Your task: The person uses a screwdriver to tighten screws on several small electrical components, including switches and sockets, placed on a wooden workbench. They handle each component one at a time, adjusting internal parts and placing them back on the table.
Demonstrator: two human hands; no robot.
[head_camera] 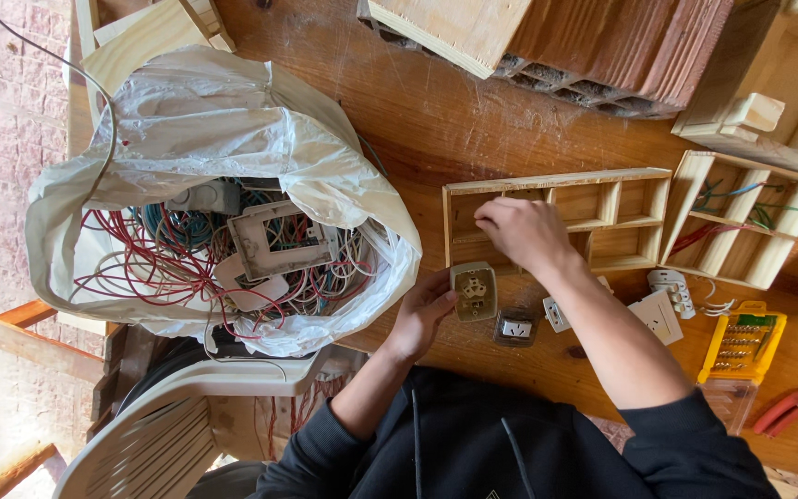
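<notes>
My left hand [420, 312] holds a beige wall socket [474, 291] by its edge, just above the wooden table. My right hand [521, 231] reaches with fingers bent into a compartment of an open wooden divider box [621, 180]; whether it holds anything there is hidden. A small dark socket module [515, 327] lies on the table right of the beige socket.
A white plastic bag [223, 139] full of red, white and green wires and a grey switch frame [274, 242] rests on a white plastic chair [177, 416]. A second divider box [741, 217], white sockets [658, 314], a yellow bit case [741, 346], red pliers [791, 407] and bricks [602, 55] surround.
</notes>
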